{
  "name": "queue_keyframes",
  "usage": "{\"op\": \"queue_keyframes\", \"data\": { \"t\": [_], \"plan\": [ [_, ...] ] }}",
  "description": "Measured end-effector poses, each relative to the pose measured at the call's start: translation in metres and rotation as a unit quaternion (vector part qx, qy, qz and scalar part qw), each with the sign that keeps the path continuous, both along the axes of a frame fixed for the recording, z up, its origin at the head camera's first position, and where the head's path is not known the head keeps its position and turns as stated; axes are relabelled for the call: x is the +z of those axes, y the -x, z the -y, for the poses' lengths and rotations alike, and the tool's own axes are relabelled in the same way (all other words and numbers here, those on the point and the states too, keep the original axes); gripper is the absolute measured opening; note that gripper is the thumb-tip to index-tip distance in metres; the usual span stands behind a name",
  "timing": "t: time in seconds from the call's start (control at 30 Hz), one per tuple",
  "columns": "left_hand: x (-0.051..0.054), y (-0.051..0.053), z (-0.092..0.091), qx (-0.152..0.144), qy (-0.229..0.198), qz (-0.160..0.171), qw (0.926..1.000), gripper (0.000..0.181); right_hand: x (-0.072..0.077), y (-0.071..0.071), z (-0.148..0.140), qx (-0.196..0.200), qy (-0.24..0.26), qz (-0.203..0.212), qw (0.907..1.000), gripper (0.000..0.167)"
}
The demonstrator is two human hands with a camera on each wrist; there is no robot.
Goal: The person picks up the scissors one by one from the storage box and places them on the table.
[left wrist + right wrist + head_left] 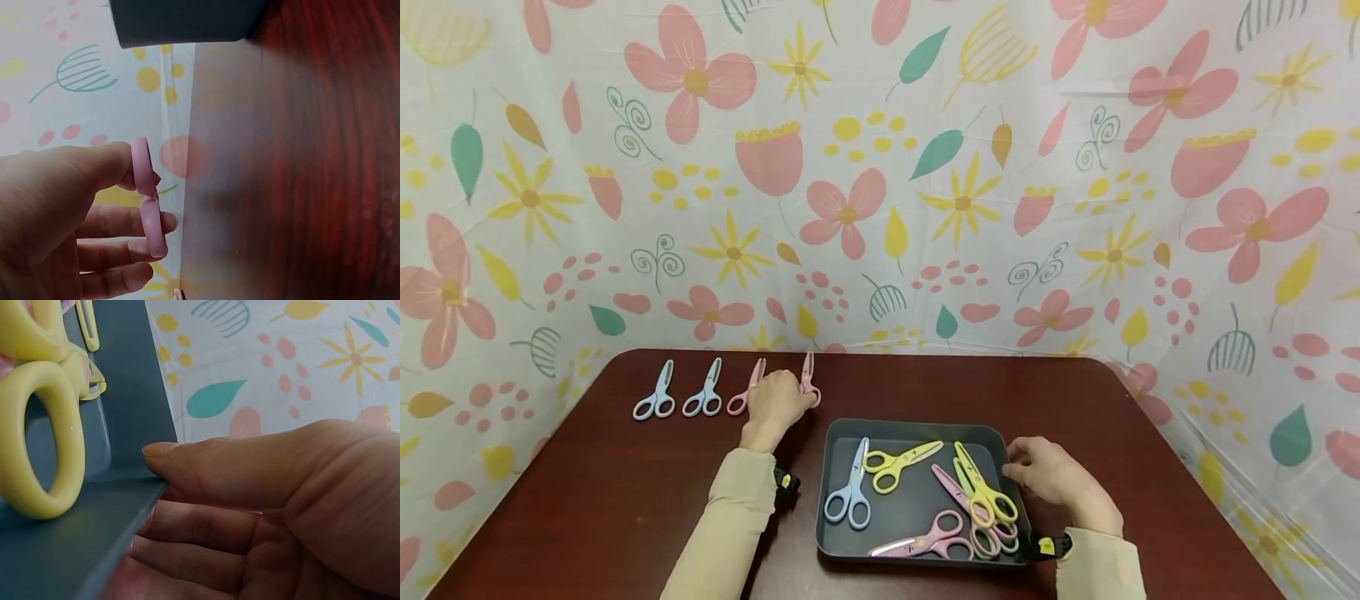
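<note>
My left hand point(778, 404) is at the back left of the table, pinching pink scissors point(808, 375) by the handles between thumb and fingers. The loops of these pink scissors point(142, 165) show edge-on in the left wrist view. Just left of that hand lie other pink scissors point(737, 402), partly hidden by it. My right hand point(1052, 475) grips the right wall of a dark grey tray point(917, 428), thumb on the rim and fingers outside. The tray holds blue scissors point(848, 492), yellow scissors point(887, 471), pink scissors point(925, 542) and a crossed pile topped by yellow scissors point(981, 492).
Two light blue scissors, the outer pair point(657, 398) and the inner pair point(705, 396), lie in a row with the pink ones, blades pointing back. A flowered cloth point(880, 183) hangs behind the brown table point(587, 492).
</note>
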State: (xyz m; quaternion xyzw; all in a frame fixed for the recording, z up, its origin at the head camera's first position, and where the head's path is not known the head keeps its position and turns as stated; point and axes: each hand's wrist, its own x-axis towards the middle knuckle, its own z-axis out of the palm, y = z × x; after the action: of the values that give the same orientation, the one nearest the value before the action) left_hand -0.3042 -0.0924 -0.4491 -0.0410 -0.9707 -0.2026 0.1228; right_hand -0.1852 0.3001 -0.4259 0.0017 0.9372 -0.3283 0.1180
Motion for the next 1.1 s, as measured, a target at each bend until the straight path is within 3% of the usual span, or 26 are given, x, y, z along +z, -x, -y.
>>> {"op": "queue_keyframes", "data": {
  "t": [0.43, 0.6, 1.1],
  "plan": [
    [-0.011, 0.004, -0.002, 0.015, 0.042, -0.002, 0.999, 0.032, 0.0, 0.002, 0.0, 0.004, 0.008, -0.002, 1.0, 0.022],
    [-0.013, 0.005, -0.002, 0.024, 0.045, -0.034, 0.9981, 0.03, 0.001, 0.001, 0.0, 0.007, 0.005, -0.013, 0.9999, 0.022],
    [-0.009, 0.0, 0.002, 0.026, 0.066, -0.03, 0.997, 0.03, 0.002, 0.001, 0.001, -0.001, -0.007, 0.002, 1.0, 0.022]
  ]
}}
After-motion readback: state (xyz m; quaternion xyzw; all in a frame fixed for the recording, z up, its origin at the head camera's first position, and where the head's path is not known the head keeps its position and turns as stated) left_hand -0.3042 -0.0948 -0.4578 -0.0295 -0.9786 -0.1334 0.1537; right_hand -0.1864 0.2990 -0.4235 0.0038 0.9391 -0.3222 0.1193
